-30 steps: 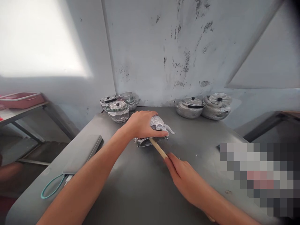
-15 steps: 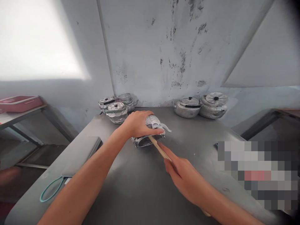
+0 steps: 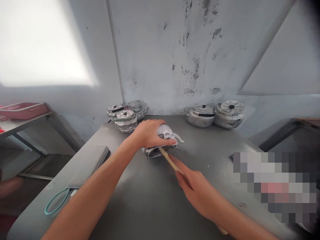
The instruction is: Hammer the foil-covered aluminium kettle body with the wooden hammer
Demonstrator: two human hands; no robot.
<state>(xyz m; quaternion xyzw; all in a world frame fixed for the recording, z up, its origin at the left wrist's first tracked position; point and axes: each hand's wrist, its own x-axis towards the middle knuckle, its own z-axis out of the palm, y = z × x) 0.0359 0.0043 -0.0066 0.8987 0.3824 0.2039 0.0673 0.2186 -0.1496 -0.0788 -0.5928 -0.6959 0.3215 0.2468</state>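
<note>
A silver teapot (image 3: 165, 130) with a dented-looking metal surface lies tipped on the grey table (image 3: 150, 206), its round opening facing me and a curved spout on the right. My left hand (image 3: 148, 132) is closed over its upper left side, thumb along the rim. In my right hand (image 3: 191, 181) is a wooden stick (image 3: 168, 160), its far end inside the opening. What is at that end is hidden in the teapot, and the near end shows below my wrist.
Several lidded metal pots stand along the wall, among them a pot (image 3: 126, 123) at left and a pot (image 3: 200, 117) at right. A grey power bank (image 3: 87, 165) with a teal cable (image 3: 48, 208) lies left. A pink basket (image 3: 25, 111) rests on a side table. A pixelated patch covers the right.
The view has shifted slightly. My hands, the teapot and the stick keep almost the same positions relative to each other.
</note>
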